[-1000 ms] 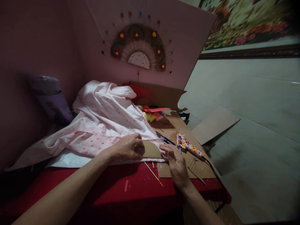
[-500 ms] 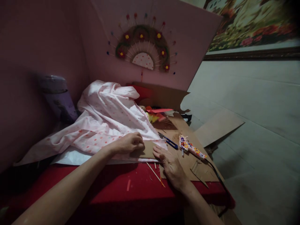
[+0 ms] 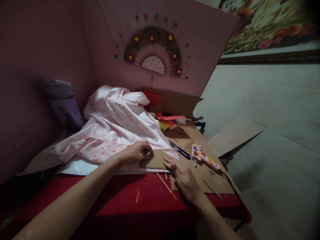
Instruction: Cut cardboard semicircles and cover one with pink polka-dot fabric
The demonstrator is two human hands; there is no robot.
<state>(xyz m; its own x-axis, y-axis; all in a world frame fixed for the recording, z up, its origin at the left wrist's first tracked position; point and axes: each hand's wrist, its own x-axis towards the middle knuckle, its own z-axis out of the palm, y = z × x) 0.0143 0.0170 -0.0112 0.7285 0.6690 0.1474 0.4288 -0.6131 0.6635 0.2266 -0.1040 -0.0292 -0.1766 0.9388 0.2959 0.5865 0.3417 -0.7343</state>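
Observation:
A small rectangular piece of cardboard lies on the white cloth with orange-pink dots, near the table's front edge. My left hand is at the cardboard's left end, its fingers curled in over the cloth; what they pinch, if anything, is hidden. On the cardboard's right end, my right hand rests with its fingers stretched out flat. Just beyond the right hand are blue-handled thread snips and a flower-patterned glue gun.
A larger cardboard sheet covers the table's right side. Thin sticks and scraps lie on the red tablecloth. A purple cylindrical package stands at the left. Behind is a pink board bearing a half-round decoration.
My left fingers have shifted slightly at the cardboard's left end, showing a small gap beneath them. The right hand stays on the cardboard. The whole view has moved a little.

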